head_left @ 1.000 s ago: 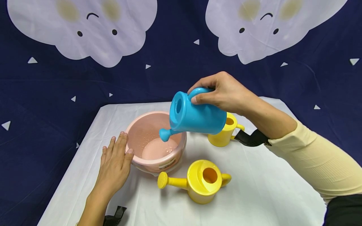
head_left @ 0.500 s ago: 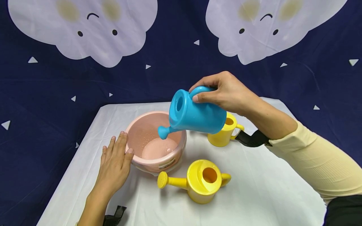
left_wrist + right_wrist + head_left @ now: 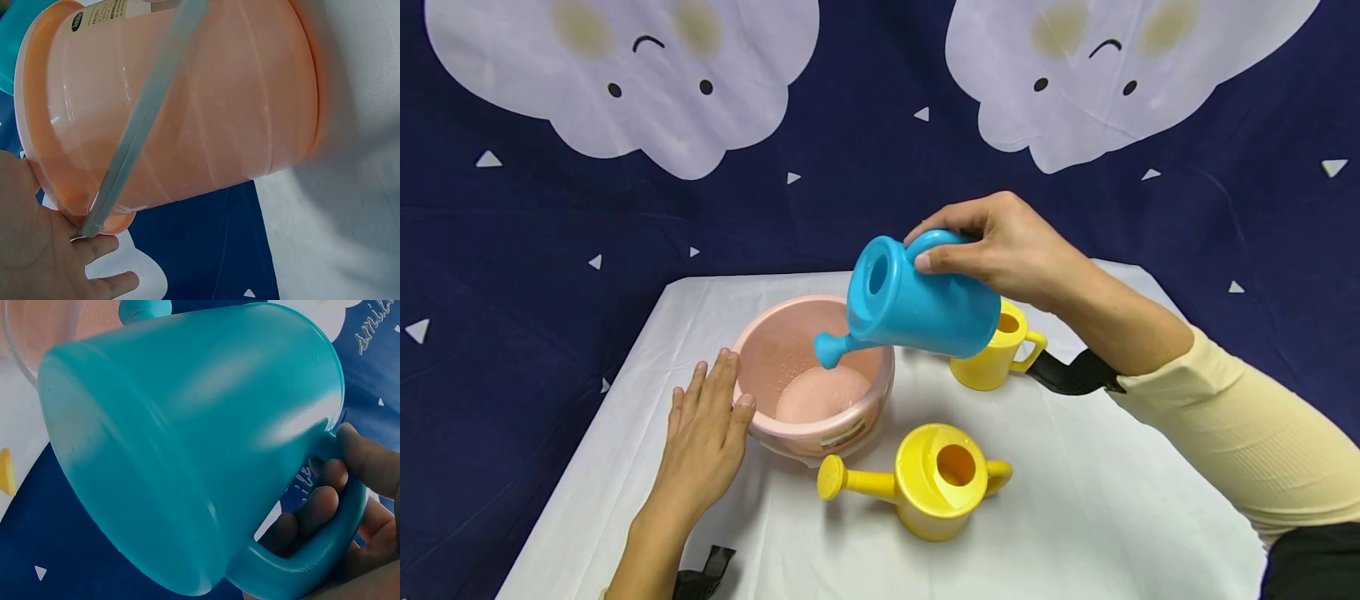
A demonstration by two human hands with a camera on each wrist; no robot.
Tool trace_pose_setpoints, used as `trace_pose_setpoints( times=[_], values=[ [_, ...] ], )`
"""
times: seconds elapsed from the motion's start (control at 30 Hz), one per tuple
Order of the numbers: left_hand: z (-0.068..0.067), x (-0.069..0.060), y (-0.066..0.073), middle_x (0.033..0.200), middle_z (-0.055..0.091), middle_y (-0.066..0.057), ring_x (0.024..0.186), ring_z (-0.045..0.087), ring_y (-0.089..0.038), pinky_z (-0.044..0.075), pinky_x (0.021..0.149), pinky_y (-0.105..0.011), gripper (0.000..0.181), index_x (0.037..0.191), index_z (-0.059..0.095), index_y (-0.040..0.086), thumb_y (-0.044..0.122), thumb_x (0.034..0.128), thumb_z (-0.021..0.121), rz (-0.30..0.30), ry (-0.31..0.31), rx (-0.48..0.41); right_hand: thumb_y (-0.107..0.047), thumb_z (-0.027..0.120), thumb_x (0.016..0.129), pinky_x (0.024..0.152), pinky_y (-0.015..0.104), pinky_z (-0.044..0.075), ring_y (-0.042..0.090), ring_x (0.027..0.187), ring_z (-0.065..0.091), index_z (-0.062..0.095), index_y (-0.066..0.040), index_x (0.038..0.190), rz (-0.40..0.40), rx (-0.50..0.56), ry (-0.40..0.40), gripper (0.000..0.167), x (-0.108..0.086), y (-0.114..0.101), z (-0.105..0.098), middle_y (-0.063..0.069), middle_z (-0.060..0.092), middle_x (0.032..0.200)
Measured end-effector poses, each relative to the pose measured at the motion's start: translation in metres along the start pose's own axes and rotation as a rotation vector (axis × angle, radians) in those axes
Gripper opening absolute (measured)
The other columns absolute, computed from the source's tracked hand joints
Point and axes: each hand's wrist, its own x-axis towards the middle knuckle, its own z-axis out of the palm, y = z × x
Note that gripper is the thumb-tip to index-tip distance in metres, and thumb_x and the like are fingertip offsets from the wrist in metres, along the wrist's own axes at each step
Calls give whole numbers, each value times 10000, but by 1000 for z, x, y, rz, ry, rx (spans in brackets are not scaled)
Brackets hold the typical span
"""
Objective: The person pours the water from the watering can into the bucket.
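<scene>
My right hand [image 3: 1026, 250] grips the handle of a blue watering can [image 3: 925, 300], its fingers curled through the loop, as the right wrist view also shows. The can is tipped to the left, and its spout hangs over a pink bucket [image 3: 820, 429]. No stream of water can be made out. Droplets cling to the bucket's inner wall. My left hand [image 3: 703, 442] rests against the left of the bucket's rim with straight fingers. Seen by the left wrist, a pale bail handle [image 3: 144, 119] slants across the bucket's side, near the fingers [image 3: 115, 284].
A yellow watering can [image 3: 940, 483] stands in front of the bucket, its spout pointing left. Behind the blue can, a second yellow watering can [image 3: 985, 367] is partly hidden. White cloth [image 3: 1075, 500] covers the table, and a dark blue cloud-print backdrop [image 3: 865, 208] hangs behind.
The blue watering can's spout has shifted slightly left and up, while my right hand has eased a little to the right. A bright glint in the bucket's bottom is gone. My left hand stays put.
</scene>
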Motion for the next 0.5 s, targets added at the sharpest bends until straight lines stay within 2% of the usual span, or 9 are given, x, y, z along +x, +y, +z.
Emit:
trace_pose_setpoints(
  times=[0.37, 0.5],
  values=[
    [0, 0, 0, 1598, 154, -71, 1487, 42, -317, -44, 1174, -565, 564, 1529, 126, 164, 381, 1030, 271, 0, 1, 1, -267, 722, 834, 970, 421, 498, 188, 1134, 592, 700, -148, 1123, 8, 67, 33, 313, -3, 10, -1, 27, 648, 1223],
    [0, 0, -1, 1598, 155, -68, 1488, 42, -311, -46, 1176, -558, 563, 1530, 126, 168, 381, 1030, 271, -2, 1, 0, -277, 725, 830, 939, 395, 517, 172, 1064, 620, 706, -157, 1112, 10, 91, 53, 306, -4, 13, -3, 14, 663, 1198]
  ],
)
